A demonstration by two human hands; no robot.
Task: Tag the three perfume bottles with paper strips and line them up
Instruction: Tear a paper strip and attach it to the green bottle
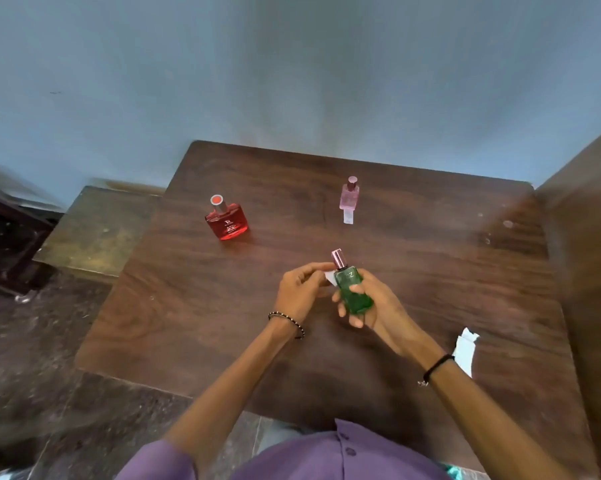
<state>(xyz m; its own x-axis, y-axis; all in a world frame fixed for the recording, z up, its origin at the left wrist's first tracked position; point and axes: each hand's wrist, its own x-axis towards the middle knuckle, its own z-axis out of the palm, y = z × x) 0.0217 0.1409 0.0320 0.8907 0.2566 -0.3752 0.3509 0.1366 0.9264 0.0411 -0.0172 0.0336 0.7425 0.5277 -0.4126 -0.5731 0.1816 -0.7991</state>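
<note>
Just below the middle of the frame, the right hand (370, 308) has its fingers wrapped around a green glass perfume bottle with a pink metallic cap (354, 291) and holds it tilted above the dark brown wooden table (430, 258). The left hand (298, 293) pinches a small white paper strip (330, 277) between thumb and fingertips, right against the bottle's shoulder.

In the upper centre, a slim pale pink perfume bottle (349, 196) stands with a white paper tag (348, 216) at its base, so it looks already tagged. Left of centre, a squat red glass perfume bottle with a silver collar (227, 222) stands with no strip that I can see. A torn piece of white paper (465, 351) lies at the lower right of the table.

The step in hand appears to be tagging the second bottle. The next move calls for fixing the strip to the green bottle while the right hand keeps it steady. After that comes setting it down upright, probably level with the pink one, and the red bottle is left to tag.
</note>
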